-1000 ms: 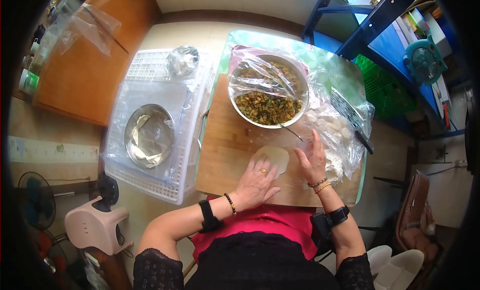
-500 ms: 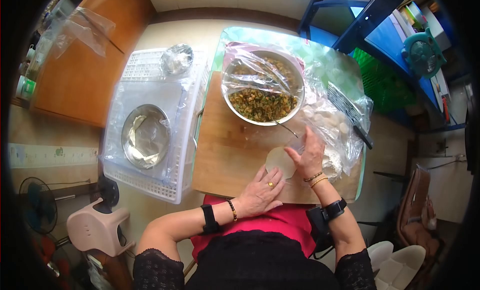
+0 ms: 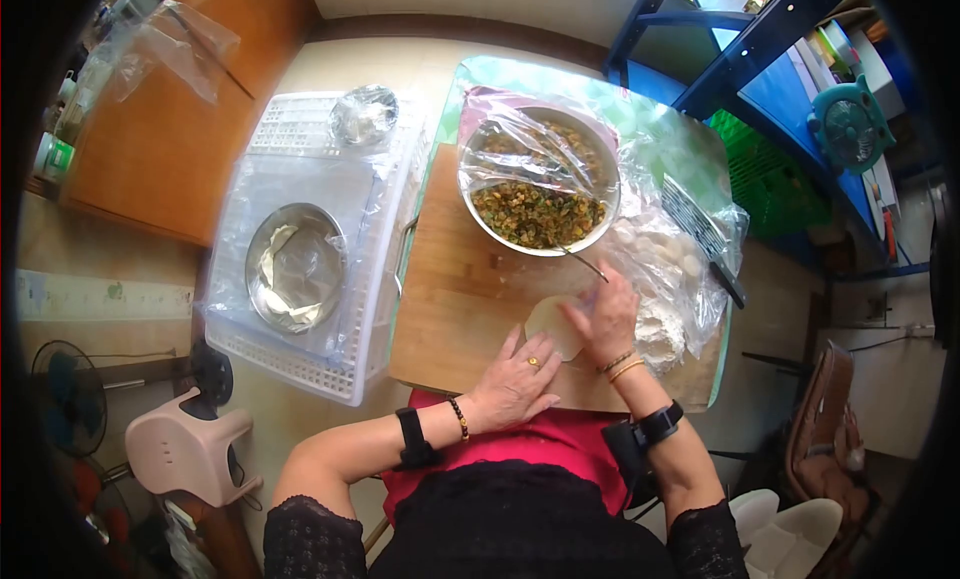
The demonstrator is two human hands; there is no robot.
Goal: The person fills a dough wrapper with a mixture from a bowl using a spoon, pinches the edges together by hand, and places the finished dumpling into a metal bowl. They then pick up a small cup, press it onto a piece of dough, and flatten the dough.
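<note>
A thin round dough wrapper (image 3: 550, 322) lies on the wooden board (image 3: 440, 299). My left hand (image 3: 517, 382) is spread flat at the wrapper's lower left edge, fingers apart. At its right side is my right hand (image 3: 608, 319), thumb over the wrapper and fingers pointing up near the spoon handle (image 3: 588, 264); whether it grips anything cannot be made out. Above stands a large bowl of chopped filling (image 3: 537, 216), partly covered with clear plastic. To the right, dough pieces (image 3: 665, 249) lie under plastic beside a pile of flour (image 3: 658, 339).
A dark-handled slotted tool (image 3: 703, 241) rests on the plastic at the right. On the left, a white crate (image 3: 345, 374) bears a metal bowl (image 3: 296, 269) with folded dough in it and a small wrapped bowl (image 3: 363, 116). A pink stool (image 3: 185, 447) stands at lower left.
My right hand has moved slightly left, its thumb further over the wrapper. My left hand has shifted a little left. The whole view has shifted slightly.
</note>
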